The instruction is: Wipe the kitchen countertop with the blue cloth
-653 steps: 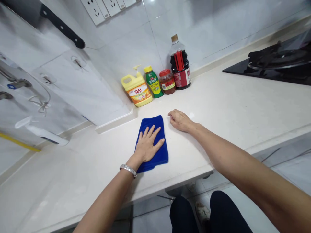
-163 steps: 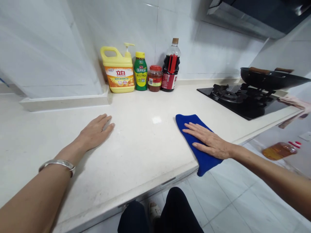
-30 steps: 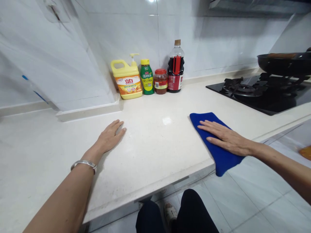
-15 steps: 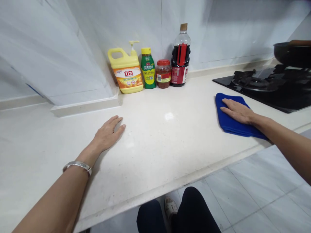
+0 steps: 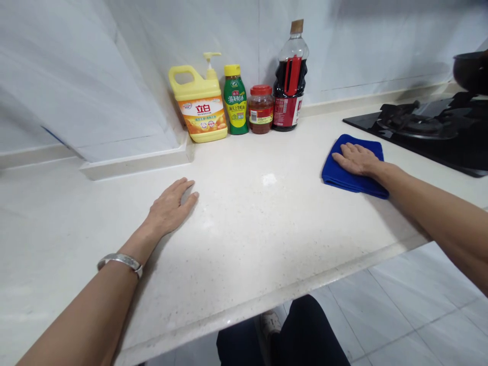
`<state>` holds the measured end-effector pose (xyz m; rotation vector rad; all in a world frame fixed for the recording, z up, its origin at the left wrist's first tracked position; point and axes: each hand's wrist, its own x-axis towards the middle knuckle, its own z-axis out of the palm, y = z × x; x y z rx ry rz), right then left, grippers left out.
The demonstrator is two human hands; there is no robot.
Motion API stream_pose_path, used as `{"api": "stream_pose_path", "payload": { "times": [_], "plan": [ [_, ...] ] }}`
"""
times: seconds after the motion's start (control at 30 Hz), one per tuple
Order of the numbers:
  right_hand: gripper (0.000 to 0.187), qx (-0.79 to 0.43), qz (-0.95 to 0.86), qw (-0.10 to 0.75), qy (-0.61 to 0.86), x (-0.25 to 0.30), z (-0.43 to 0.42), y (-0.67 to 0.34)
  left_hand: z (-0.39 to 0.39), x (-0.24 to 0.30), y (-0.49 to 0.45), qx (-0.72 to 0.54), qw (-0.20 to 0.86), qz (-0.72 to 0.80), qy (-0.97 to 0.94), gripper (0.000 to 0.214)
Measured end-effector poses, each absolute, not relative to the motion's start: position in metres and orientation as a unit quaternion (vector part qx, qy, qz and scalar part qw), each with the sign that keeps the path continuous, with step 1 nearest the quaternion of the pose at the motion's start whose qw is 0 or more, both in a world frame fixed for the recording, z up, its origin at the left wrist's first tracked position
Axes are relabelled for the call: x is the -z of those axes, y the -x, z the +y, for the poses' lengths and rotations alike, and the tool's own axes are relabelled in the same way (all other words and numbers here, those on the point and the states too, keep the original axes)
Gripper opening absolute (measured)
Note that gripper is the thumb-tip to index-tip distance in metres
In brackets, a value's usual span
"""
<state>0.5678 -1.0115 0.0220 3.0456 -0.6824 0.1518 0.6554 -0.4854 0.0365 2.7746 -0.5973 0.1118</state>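
A folded blue cloth [image 5: 353,178] lies on the pale countertop [image 5: 244,239], toward the right. Pressed flat on top of it is my right hand [image 5: 356,158], fingers stretched out and not wrapped round the cloth. My left hand [image 5: 168,209] rests open on the counter at the left, thumb apart from the fingers, with nothing in it. A silver bangle [image 5: 121,262] circles that wrist. Small specks dot the counter surface between the two hands.
Along the wall stand a yellow detergent jug [image 5: 202,109] with a pump, a green bottle [image 5: 236,104], a red-lidded jar [image 5: 261,109] and a large dark sauce bottle [image 5: 290,81]. A black gas stove [image 5: 423,127] with a pan [image 5: 470,72] is at right. A wall pillar [image 5: 148,101] juts out left.
My right hand has slid the blue cloth left across the counter, away from the stove. My left hand stays in place. The view has shifted slightly.
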Motion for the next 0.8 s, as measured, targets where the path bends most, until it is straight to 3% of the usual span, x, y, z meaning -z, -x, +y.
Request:
{"api": "stream_pose_path", "payload": {
  "times": [0.47, 0.8],
  "plan": [
    [0.082, -0.006, -0.088, -0.035, -0.995, -0.03, -0.84, -0.656, -0.488, -0.034, -0.654, -0.035, 0.152, -0.206, -0.966, 0.064],
    [0.084, -0.023, 0.077, -0.073, -0.994, -0.027, -0.731, -0.639, -0.492, -0.033, -0.655, -0.016, 0.221, -0.18, -0.958, 0.077]
  ]
}}
